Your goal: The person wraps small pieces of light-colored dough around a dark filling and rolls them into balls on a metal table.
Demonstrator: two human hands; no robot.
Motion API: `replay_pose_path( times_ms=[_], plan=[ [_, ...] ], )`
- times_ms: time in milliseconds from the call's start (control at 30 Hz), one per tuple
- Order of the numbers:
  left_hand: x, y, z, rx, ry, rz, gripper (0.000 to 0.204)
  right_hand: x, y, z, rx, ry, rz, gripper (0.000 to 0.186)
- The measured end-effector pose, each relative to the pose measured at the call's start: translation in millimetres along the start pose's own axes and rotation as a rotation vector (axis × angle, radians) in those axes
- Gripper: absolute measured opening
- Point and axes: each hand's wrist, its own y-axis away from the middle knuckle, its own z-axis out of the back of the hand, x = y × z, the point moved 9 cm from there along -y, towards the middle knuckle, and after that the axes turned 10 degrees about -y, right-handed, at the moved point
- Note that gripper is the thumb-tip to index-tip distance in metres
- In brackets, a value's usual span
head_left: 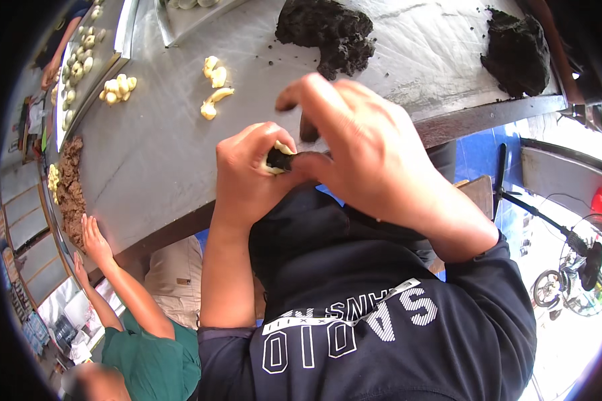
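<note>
Steel tabletop (pixel 160 147): smooth, grey and scuffed, stretching away beyond the dough piece (pixel 279 159).
Dough piece: inside my left fist, its pale wrapper showing at the rim around black filling (pixel 281 162).
Left hand (pixel 242 157): fingers curled together, clamped round the outside of the dough piece.
Right hand (pixel 371 130): thumb against the open side of the dough piece; my fingers are raised apart from it, dark smudges on their tips.
Wrapper feel: light and soft, I'd judge, quick to thin or tear under a hard squeeze.
Filling feel: probably dense, pasty and a little tacky, apt to cling to my thumb.
Where I'd hold: cupped evenly by the pale sides, the open side left free, thumb pad flat.
Pale scraps (pixel 209 109): 2 small clumps, beyond the dough piece and to its left.
Black mass (pixel 324 33): crumbly-edged, farther beyond the dough piece; a 2nd dark mound (pixel 515 57) sits far to its right.
Co-worker's hand (pixel 97 242): well left of the dough piece, by a brown mass (pixel 71 187).
Tray (pixel 124 30): far left beyond the dough piece, holding pale rounded pieces (pixel 80 63).
</note>
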Motion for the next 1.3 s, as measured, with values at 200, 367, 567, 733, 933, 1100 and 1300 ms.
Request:
replay_pose_path(
  times_ms=[200, 367, 567, 733, 933, 1100, 1300],
  plan=[
    [-4, 4, -3, 0.079, -0.076, 0.037, 0.036, 14, -18, -5, -0.056, 0.112, 0.147, 0.042],
    [1, 4, 11, 0.031, 0.155, -0.243, 0.033, -34, -26, 48, -0.264, 0.282, 0.164, 0.03],
    [93, 41, 81, -0.252, 0.684, 0.29, 0.05, -49, -10, 34, -0.125, 0.36, 0.126, 0.014],
    [44, 15, 16, -0.056, 0.573, 0.296, 0.049, -41, -51, 15, 0.045, 0.338, 0.286, 0.003],
    [10, -9, -13, -0.052, 0.882, 0.148, 0.038, -43, -104, -28, 0.173, 0.472, 0.5, 0.005],
    [-20, 8, 30, 0.092, -0.128, 0.04, 0.004, -41, -32, 9, 0.265, 0.296, 0.405, 0.006],
    [21, 17, 25, -0.02, -0.006, 0.055, 0.05, -51, -17, 11, 0.156, 0.411, 0.141, 0.033]
  ],
)
